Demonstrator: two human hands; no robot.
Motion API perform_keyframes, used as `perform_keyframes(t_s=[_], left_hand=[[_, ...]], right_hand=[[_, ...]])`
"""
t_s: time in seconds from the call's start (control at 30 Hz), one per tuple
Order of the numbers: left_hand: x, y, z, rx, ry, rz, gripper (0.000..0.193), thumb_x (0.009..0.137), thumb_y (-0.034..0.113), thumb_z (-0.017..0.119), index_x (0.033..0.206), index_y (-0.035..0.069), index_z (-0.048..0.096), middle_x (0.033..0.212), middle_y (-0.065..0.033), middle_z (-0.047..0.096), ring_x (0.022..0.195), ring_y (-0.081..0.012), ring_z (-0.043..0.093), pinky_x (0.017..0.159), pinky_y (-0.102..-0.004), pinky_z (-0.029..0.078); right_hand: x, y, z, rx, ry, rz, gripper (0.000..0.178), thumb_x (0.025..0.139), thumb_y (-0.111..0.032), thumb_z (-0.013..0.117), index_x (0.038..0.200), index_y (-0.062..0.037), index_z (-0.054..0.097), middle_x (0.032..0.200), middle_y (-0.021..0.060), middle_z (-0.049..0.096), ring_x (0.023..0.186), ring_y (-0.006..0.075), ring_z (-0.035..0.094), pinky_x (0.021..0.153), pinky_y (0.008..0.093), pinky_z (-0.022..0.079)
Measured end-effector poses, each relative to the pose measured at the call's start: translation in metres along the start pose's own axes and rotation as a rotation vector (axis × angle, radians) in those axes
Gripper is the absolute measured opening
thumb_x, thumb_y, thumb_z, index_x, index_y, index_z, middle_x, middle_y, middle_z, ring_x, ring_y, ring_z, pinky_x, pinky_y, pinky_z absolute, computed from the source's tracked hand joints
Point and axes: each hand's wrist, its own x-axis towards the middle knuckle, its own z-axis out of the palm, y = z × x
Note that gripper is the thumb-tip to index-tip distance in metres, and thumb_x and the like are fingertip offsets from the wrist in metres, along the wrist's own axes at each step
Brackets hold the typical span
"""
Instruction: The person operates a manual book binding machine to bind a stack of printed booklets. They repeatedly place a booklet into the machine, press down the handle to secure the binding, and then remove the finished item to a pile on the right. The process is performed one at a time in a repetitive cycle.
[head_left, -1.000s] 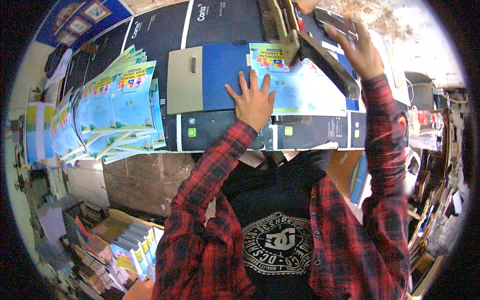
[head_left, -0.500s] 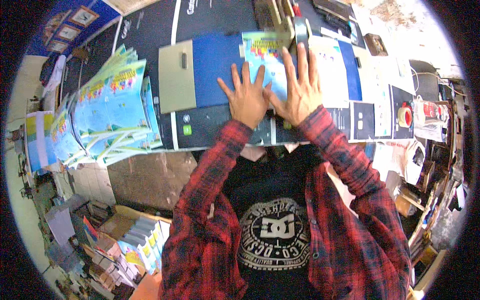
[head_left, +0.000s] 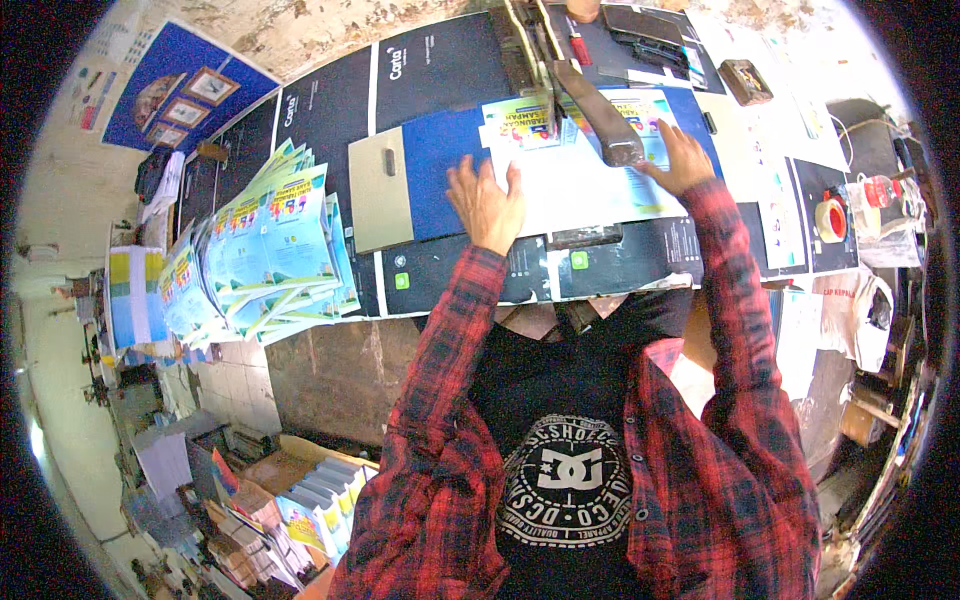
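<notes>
A printed sheet [head_left: 575, 195], pale blue and white with yellow bands, lies on a blue-covered board [head_left: 440, 150]. Over it reaches the worn metal lever [head_left: 600, 115] of a bench tool, whose body [head_left: 530, 45] stands at the back. My left hand [head_left: 487, 205] is at the sheet's left edge, over the blue board, fingers apart and thumb out. My right hand [head_left: 683, 163] is at the sheet's right side, close to the lever's end, fingers stretched and thumb toward the lever. Whether either hand touches the paper's edge is hard to tell.
A fanned stack of similar printed sheets [head_left: 270, 240] lies on the left of the dark-covered table [head_left: 325, 110]. Tape rolls [head_left: 830, 218] stand at the right. A red-handled tool [head_left: 578, 45] and a small metal box [head_left: 745, 82] are at the back. A box of booklets [head_left: 325, 500] stands lower left.
My hands were flat side by side on the paper; now they are apart, at its left and right sides. The lever's end reaches nearer to me. The whole view has shifted.
</notes>
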Motion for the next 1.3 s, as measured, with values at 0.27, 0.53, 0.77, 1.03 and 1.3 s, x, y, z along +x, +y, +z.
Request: perform_keyframes(t_s=[0.27,0.53,0.77,1.03,1.3], left_hand=[[0.032,-0.036,-0.007,-1.590,-0.406,-0.581,0.027,0.091,0.013,0.066,0.107,-0.009,0.063,0.101,-0.0118,0.068,0.085,-0.0213,0.068,0.075,-0.0321,0.055],[0.060,-0.098,-0.063,-1.041,-0.416,-0.791,0.045,0.087,0.030,0.072,0.117,-0.001,0.059,0.114,-0.0124,0.066,0.100,-0.0199,0.066,0.092,-0.0355,0.051],[0.059,-0.096,-0.062,-0.882,-0.523,-0.739,0.040,0.086,0.034,0.072,0.118,0.011,0.064,0.109,-0.0010,0.068,0.101,-0.0131,0.063,0.090,-0.0290,0.049],[0.070,-0.120,-0.060,-0.903,-0.498,-0.795,0.032,0.089,0.026,0.071,0.113,0.005,0.063,0.107,-0.0054,0.069,0.095,-0.0145,0.067,0.083,-0.0298,0.053],[0.065,-0.108,-0.058,-0.900,-0.475,-0.791,0.032,0.087,0.025,0.073,0.111,0.005,0.065,0.106,-0.0055,0.070,0.092,-0.0136,0.067,0.080,-0.0283,0.054]], right_hand=[[-0.037,-0.031,0.067,0.035,0.313,0.045,0.088,0.084,-0.062,0.059,0.149,-0.0098,0.031,0.153,0.0254,0.026,0.143,0.0403,0.023,0.113,0.0558,0.021],[-0.022,-0.112,0.075,0.119,0.333,-0.133,0.082,0.088,-0.057,0.054,0.150,-0.0098,0.028,0.154,0.0245,0.023,0.144,0.0416,0.020,0.114,0.0554,0.021],[-0.022,-0.122,0.078,0.156,0.323,-0.161,0.080,0.089,-0.056,0.053,0.147,-0.0050,0.032,0.152,0.0233,0.027,0.144,0.0384,0.020,0.114,0.0538,0.022],[-0.020,-0.128,0.077,0.199,0.323,-0.161,0.079,0.087,-0.054,0.057,0.143,-0.0034,0.037,0.152,0.0179,0.031,0.143,0.0311,0.026,0.115,0.0494,0.024],[-0.016,-0.103,0.077,0.188,0.382,-0.147,0.086,0.087,-0.061,0.052,0.146,-0.0022,0.034,0.153,0.0162,0.032,0.144,0.0300,0.026,0.115,0.0491,0.024]])
